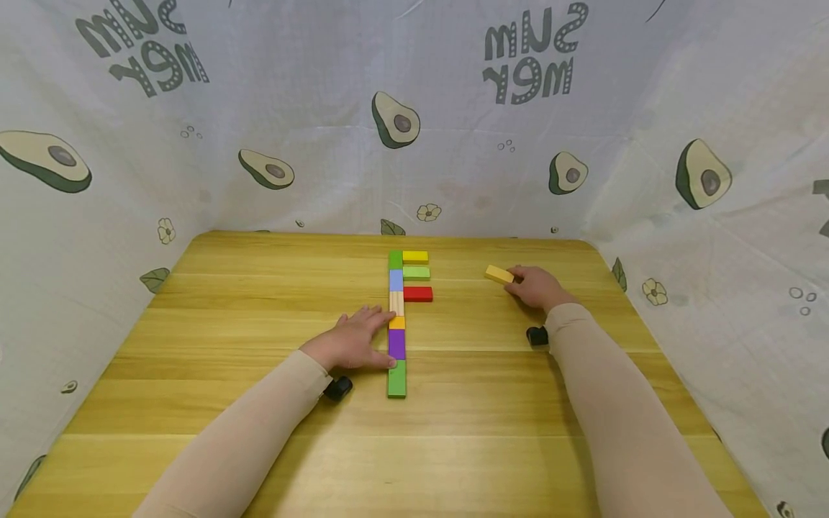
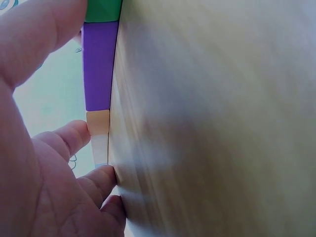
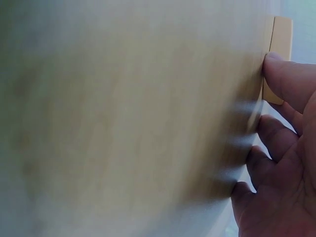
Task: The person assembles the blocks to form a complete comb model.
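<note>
In the head view, coloured wooden blocks form a straight column on the table: green (image 1: 396, 260) at the far end, then light blue (image 1: 396, 280), plain wood (image 1: 396, 305), orange (image 1: 397, 323), purple (image 1: 396, 344) and green (image 1: 397, 383) nearest. My left hand (image 1: 350, 341) lies along the column's left side, fingers spread. Its thumb touches the near green block and its index fingertip meets the column near the orange block. Off to the right, my right hand (image 1: 536, 288) pinches a yellow-orange block (image 1: 496, 273) between thumb and fingers, at the tabletop; its other fingertips rest on the wood.
Three blocks jut rightward from the column's far half: yellow (image 1: 415, 256), light green (image 1: 417, 273) and red (image 1: 417, 294). A printed cloth (image 1: 453, 180) hangs around the table (image 1: 466, 410) at its back and sides. Bare tabletop separates the red block from my right hand.
</note>
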The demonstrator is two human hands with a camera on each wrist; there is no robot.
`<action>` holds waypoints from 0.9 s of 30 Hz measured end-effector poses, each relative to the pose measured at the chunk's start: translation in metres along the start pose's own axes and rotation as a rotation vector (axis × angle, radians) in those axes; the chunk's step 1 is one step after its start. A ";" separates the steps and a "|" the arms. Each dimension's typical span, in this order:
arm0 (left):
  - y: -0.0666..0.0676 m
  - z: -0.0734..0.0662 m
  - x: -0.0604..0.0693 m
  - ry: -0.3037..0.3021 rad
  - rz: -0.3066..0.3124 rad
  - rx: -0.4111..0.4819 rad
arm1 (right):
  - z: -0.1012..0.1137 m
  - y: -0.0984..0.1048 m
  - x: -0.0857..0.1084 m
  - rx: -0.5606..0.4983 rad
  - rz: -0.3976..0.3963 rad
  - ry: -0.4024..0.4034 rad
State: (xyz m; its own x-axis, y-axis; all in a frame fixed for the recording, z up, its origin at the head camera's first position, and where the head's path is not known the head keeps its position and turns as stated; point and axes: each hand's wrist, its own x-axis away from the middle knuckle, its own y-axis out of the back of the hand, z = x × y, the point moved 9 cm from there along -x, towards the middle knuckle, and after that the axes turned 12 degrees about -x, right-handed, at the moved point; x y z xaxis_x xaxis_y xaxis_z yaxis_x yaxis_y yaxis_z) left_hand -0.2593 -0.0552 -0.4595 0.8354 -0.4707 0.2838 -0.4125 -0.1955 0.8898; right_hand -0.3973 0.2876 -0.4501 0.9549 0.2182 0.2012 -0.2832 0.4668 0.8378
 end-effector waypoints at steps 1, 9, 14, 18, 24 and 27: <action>0.000 0.000 0.000 0.000 -0.001 0.001 | 0.000 0.000 0.000 0.000 -0.001 0.000; 0.000 0.001 0.000 -0.003 -0.004 -0.001 | -0.001 0.000 0.000 -0.006 0.005 -0.016; 0.000 0.001 0.000 -0.008 -0.009 -0.001 | -0.001 0.000 0.001 -0.018 0.003 -0.019; -0.002 0.002 -0.001 -0.007 -0.007 -0.012 | 0.000 0.000 0.001 -0.020 0.001 -0.015; -0.002 0.002 -0.001 -0.006 -0.009 -0.007 | 0.001 -0.001 0.002 -0.019 0.003 -0.010; -0.002 0.002 -0.001 -0.004 -0.009 -0.002 | 0.001 -0.001 0.001 -0.017 0.002 -0.011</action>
State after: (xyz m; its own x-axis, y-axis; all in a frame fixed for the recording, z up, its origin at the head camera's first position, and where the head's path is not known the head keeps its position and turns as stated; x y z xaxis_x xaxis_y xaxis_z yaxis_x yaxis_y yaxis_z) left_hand -0.2600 -0.0560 -0.4619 0.8377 -0.4721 0.2745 -0.4043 -0.1984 0.8928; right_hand -0.3958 0.2869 -0.4500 0.9552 0.2097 0.2087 -0.2867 0.4811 0.8285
